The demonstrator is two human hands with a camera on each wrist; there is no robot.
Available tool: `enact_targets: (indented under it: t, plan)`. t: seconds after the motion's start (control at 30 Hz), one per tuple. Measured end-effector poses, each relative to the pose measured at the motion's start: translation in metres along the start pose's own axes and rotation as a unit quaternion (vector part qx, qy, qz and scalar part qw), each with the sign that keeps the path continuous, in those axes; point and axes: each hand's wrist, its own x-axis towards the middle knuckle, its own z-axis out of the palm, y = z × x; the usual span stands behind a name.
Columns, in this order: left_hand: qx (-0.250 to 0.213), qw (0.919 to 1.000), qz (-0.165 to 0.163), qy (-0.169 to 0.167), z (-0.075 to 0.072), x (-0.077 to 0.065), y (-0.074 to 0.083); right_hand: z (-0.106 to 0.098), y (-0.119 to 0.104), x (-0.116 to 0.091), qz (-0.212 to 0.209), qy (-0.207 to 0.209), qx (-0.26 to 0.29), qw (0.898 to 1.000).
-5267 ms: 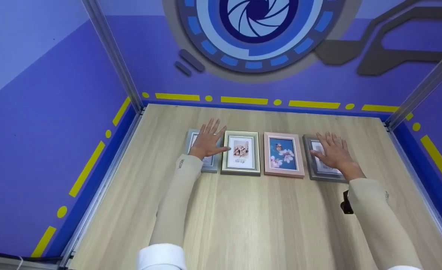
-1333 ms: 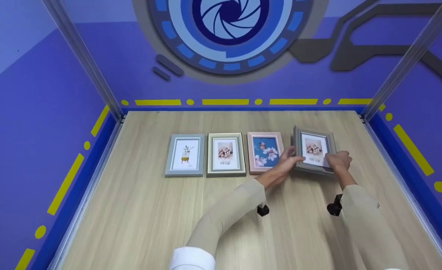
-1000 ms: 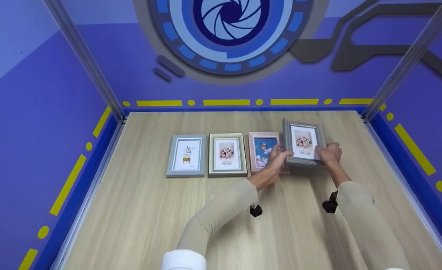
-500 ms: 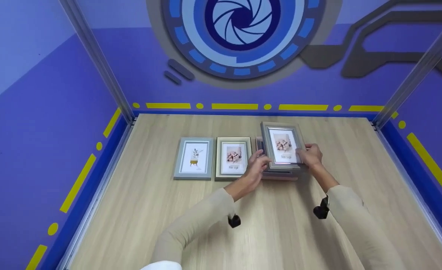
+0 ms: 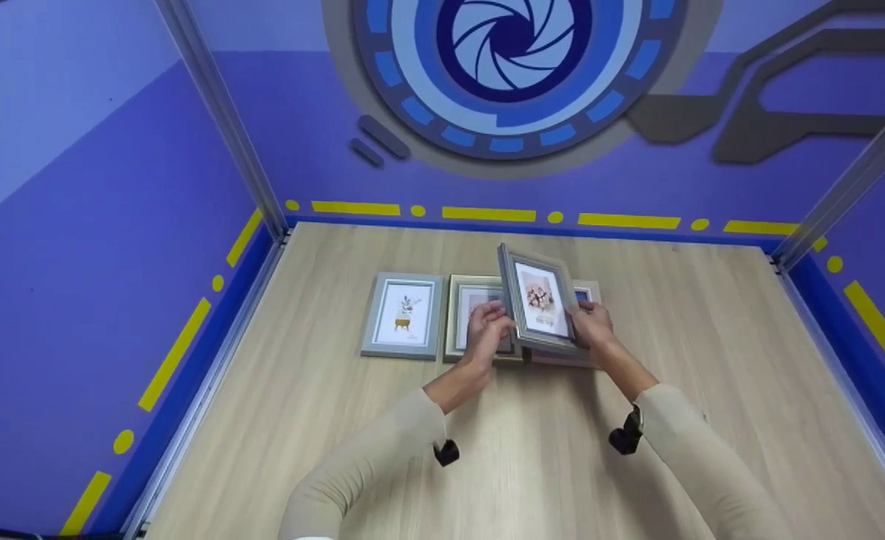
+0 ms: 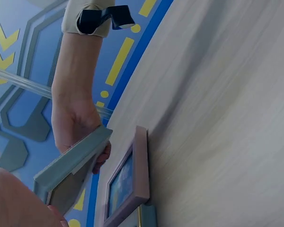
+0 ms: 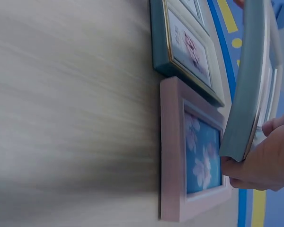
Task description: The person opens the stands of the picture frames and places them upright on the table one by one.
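A dark grey picture frame (image 5: 540,300) with a flower photo is held up, tilted, above the row of frames. My right hand (image 5: 596,326) grips its right edge, thumb on the front. At its lower left edge, my left hand (image 5: 480,345) pinches it with curled fingers. Beneath lie a champagne-gold picture frame (image 5: 454,315), partly covered by the left hand and raised frame, and a pink picture frame (image 5: 592,291), mostly hidden in the head view. The right wrist view shows the pink frame (image 7: 170,151) with its blue blossom picture. A blue-grey picture frame (image 5: 403,315) lies at the row's left end.
The frames lie on a light wood table (image 5: 517,465). Blue-purple panels with yellow dashes enclose it at the back (image 5: 487,180) and sides. Metal posts (image 5: 225,112) stand at the back corners. A small black device (image 5: 626,435) sits at the right wrist.
Both hands were spread over the outer frames; they then lifted the dark grey frame from the right end and carried it left, over the pink frame, to beside the gold one.
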Motion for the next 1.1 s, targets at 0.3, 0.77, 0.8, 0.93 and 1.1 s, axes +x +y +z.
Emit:
enact_targets:
  t: [0.3, 0.77, 0.8, 0.93, 1.1]
  plan:
    - [-0.003, 0.9982, 0.051, -0.031, 0.005, -0.011, 0.045, 0.020, -0.001, -0.001, -0.024, -0.090, 0.154, 0.984]
    - [0.060, 0.9902, 0.075, -0.101, 0.012, 0.000, 0.031, 0.025, 0.008, -0.004, -0.010, -0.155, 0.215, 0.964]
    - [0.066, 0.9889, 0.080, -0.107, 0.012, 0.000, 0.031, 0.027, 0.007, -0.004, -0.010, -0.156, 0.224, 0.962]
    - [0.086, 0.9828, 0.103, -0.127, 0.008, 0.001, 0.034, 0.033, 0.005, -0.006, -0.019, -0.153, 0.241, 0.958]
    - [0.093, 0.9789, 0.091, -0.158, 0.005, -0.001, 0.034, 0.037, 0.006, -0.009, -0.026, -0.158, 0.256, 0.953]
